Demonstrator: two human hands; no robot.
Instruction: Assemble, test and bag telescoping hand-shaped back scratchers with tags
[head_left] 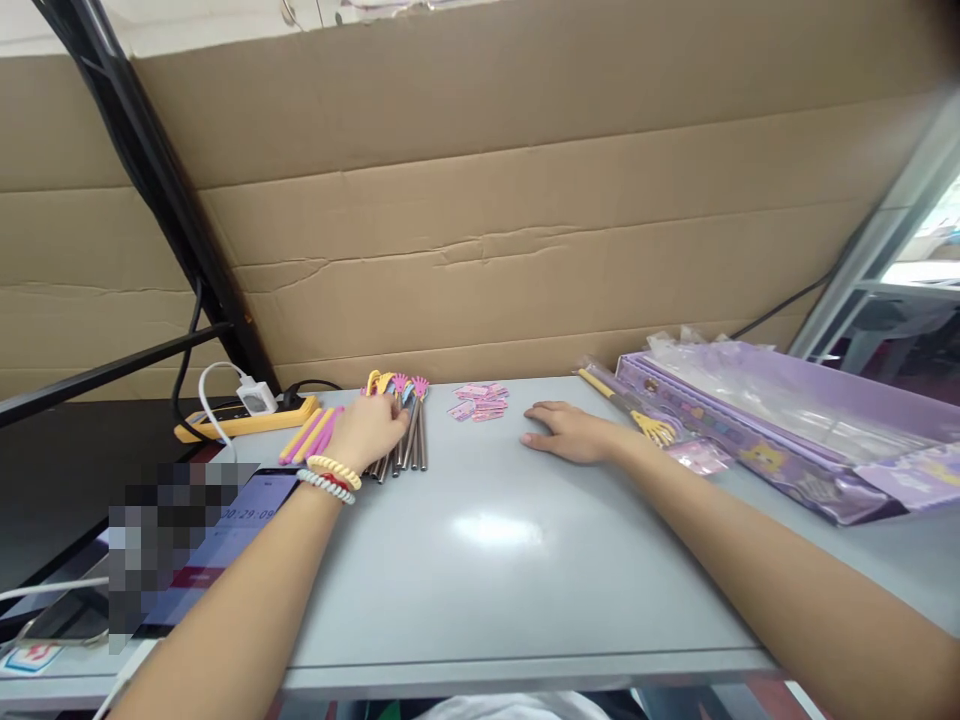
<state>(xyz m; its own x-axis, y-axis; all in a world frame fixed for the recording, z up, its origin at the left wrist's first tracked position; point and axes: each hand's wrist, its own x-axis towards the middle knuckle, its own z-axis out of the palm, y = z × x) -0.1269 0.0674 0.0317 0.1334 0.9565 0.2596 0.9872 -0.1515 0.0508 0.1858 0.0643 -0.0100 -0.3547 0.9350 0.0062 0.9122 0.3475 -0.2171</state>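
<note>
My left hand (375, 430) rests on a bunch of metal back scratchers (412, 440) with small hand-shaped heads in pink, yellow and blue. Its fingers curl down over the rods; the fingertips are partly hidden. Just left of it lie pink and yellow tubes (310, 436). My right hand (574, 432) lies on the grey table (465, 590), fingers stretched out and holding nothing. Between the hands, towards the back, is a small pile of pink printed cards (480, 401). To the right of my right hand, a yellow back scratcher (652, 428) lies in a clear bag.
A purple printed box (750, 465) holding clear plastic bags stands at the right. On the left are a yellow power strip (247, 420) with a white charger (257, 396), and a tablet showing a timer (240, 530). A cardboard wall (525, 240) closes off the back.
</note>
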